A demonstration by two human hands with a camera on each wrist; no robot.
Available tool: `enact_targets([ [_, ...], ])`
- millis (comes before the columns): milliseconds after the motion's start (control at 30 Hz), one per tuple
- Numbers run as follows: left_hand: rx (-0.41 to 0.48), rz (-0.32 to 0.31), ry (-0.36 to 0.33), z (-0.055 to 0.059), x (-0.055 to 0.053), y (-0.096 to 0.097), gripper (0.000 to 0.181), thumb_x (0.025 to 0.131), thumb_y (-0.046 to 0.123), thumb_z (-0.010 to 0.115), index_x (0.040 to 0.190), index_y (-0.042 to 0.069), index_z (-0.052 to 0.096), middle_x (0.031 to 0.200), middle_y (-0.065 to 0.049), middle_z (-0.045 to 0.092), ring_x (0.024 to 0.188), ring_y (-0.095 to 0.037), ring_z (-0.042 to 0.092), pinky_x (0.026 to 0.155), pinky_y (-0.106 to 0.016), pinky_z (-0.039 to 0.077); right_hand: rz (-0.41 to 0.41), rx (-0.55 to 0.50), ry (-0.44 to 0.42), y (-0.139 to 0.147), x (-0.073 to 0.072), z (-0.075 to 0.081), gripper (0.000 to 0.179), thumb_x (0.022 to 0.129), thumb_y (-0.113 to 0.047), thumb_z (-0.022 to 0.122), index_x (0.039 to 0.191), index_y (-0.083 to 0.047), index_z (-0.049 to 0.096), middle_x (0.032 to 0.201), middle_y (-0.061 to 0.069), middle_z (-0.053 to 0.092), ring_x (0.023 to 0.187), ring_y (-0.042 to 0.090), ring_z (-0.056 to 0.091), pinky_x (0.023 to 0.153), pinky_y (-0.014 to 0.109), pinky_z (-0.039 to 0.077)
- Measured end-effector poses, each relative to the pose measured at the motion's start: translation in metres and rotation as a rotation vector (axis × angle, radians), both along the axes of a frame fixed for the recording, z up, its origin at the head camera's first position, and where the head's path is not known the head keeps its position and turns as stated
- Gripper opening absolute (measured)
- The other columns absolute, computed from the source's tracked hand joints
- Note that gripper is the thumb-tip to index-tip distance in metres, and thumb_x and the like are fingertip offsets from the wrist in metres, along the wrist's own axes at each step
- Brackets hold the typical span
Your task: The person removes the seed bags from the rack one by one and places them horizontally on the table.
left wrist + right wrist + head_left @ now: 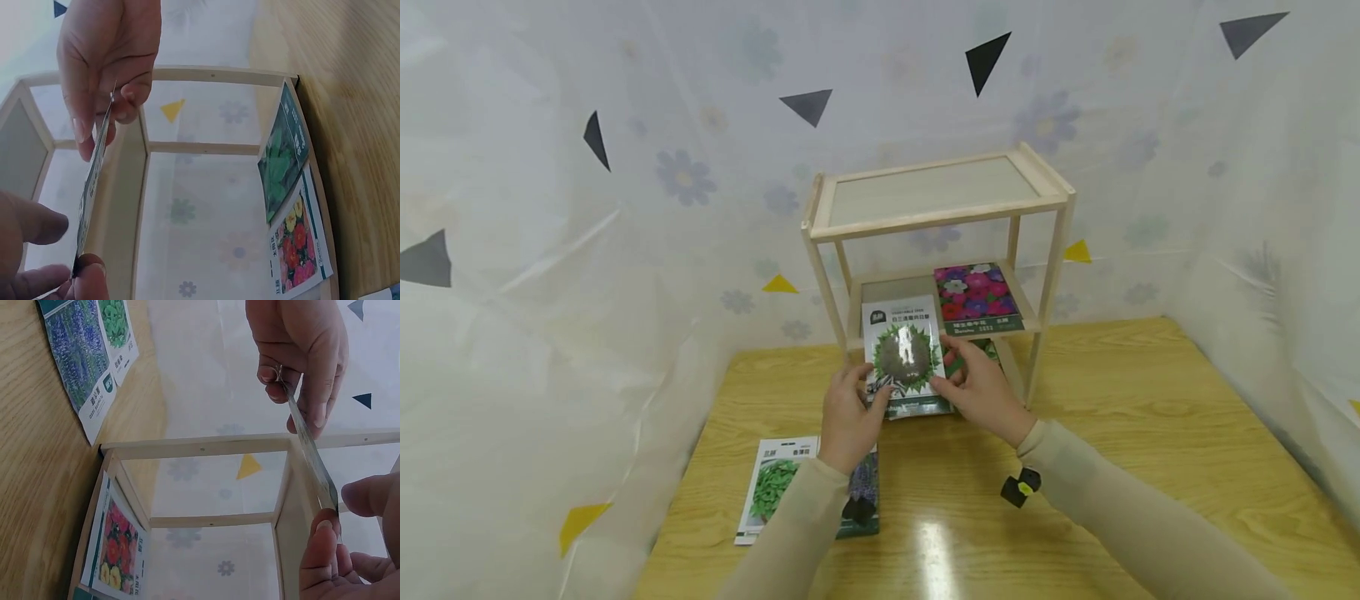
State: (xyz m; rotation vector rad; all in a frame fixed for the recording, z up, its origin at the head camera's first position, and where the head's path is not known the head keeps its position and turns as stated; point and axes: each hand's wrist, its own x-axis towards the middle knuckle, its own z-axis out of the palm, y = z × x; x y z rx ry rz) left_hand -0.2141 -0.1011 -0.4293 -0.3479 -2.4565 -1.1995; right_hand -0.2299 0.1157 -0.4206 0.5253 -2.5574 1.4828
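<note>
Both hands hold a white seed packet with a sunflower head on it, tilted in front of the shelf rack's middle level. My left hand pinches its left edge between thumb and fingers. On the opposite edge, my right hand pinches it the same way. Seen edge-on in both wrist views, the packet is a thin line between the hands. Right of it, a packet of pink and purple flowers lies on the middle shelf.
The wooden rack stands at the table's back. Its bottom level bears a green-leaf packet and a red-and-yellow-flower packet. On the table, left, lie another leafy packet and a purple-flower packet, partly behind my left arm.
</note>
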Motion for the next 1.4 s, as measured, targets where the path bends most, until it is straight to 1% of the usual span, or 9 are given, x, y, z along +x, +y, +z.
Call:
enact_targets([
  [200,0.004,-0.026,-0.025,-0.006,-0.001,-0.005,0.067,0.088,0.017,0.072,0.145,0.001,0.039,0.086,-0.007,0.055,0.060,-0.008,0.050,0.052,-0.025,0.046,0.024,0.047,0.020,0.001,0.000,-0.005,0.072,0.092,-0.023,0.067,0.152,-0.017,0.027,0.099,0.003,0.052,0.058,0.014,0.056,0.049,0.030,0.047],
  [333,-0.018,-0.031,-0.042,-0.010,0.001,-0.007,0.067,0.087,0.017,0.073,0.144,0.002,0.040,0.081,-0.007,0.056,0.060,-0.007,0.052,0.054,-0.025,0.047,0.045,0.085,0.050,0.003,0.002,-0.009,0.074,0.092,-0.023,0.066,0.153,-0.017,0.024,0.090,0.000,0.052,0.055,0.013,0.051,0.049,0.028,0.044],
  [467,-0.016,-0.043,-0.068,-0.014,0.004,-0.008,0.067,0.087,0.016,0.073,0.144,0.003,0.041,0.086,-0.011,0.057,0.061,-0.007,0.051,0.054,-0.025,0.047,0.052,0.107,0.051,0.004,0.004,-0.015,0.077,0.092,-0.023,0.068,0.154,-0.018,0.022,0.087,-0.002,0.051,0.056,0.012,0.049,0.051,0.027,0.044],
  [567,-0.007,-0.056,-0.066,-0.017,0.006,-0.009,0.069,0.085,0.014,0.074,0.144,0.003,0.040,0.089,-0.010,0.055,0.061,-0.007,0.050,0.053,-0.025,0.046,0.046,0.120,0.055,0.004,0.006,-0.019,0.079,0.090,-0.023,0.070,0.154,-0.019,0.023,0.087,-0.001,0.052,0.057,0.012,0.049,0.051,0.027,0.044],
  [700,-0.005,-0.064,-0.036,-0.021,0.010,-0.010,0.068,0.083,0.013,0.076,0.141,0.000,0.043,0.090,-0.008,0.053,0.061,-0.007,0.049,0.052,-0.024,0.046,0.039,0.132,0.063,0.002,0.010,-0.023,0.080,0.088,-0.021,0.072,0.153,-0.015,0.026,0.088,-0.002,0.050,0.059,0.011,0.049,0.053,0.027,0.045],
  [833,-0.025,-0.048,-0.029,-0.028,0.015,-0.009,0.068,0.083,0.013,0.077,0.140,-0.001,0.044,0.092,-0.008,0.053,0.062,-0.008,0.049,0.053,-0.023,0.045,0.041,0.131,0.069,0.001,0.014,-0.027,0.080,0.087,-0.019,0.073,0.152,-0.012,0.027,0.090,-0.002,0.048,0.059,0.010,0.050,0.054,0.026,0.046],
  [967,-0.051,-0.032,-0.043,-0.034,0.020,-0.007,0.070,0.082,0.014,0.078,0.142,0.000,0.043,0.095,-0.007,0.051,0.066,-0.009,0.048,0.055,-0.022,0.044,0.040,0.133,0.060,0.001,0.018,-0.033,0.081,0.086,-0.018,0.074,0.152,-0.012,0.027,0.092,0.000,0.049,0.059,0.008,0.052,0.055,0.026,0.047],
  [1133,-0.045,-0.023,-0.048,-0.038,0.025,-0.006,0.071,0.080,0.014,0.080,0.141,0.002,0.045,0.101,-0.009,0.052,0.069,-0.011,0.048,0.056,-0.023,0.044,0.020,0.135,0.037,0.001,0.024,-0.040,0.084,0.084,-0.018,0.076,0.152,-0.015,0.027,0.097,0.000,0.049,0.062,0.008,0.053,0.054,0.025,0.048],
  [1400,-0.014,-0.053,-0.111,-0.047,0.035,-0.002,0.077,0.079,0.010,0.080,0.144,0.001,0.040,0.104,-0.009,0.050,0.071,-0.009,0.048,0.055,-0.021,0.047,-0.023,0.156,0.057,-0.001,0.031,-0.049,0.086,0.080,-0.015,0.080,0.150,-0.008,0.031,0.111,0.002,0.047,0.074,0.010,0.050,0.056,0.022,0.048],
])
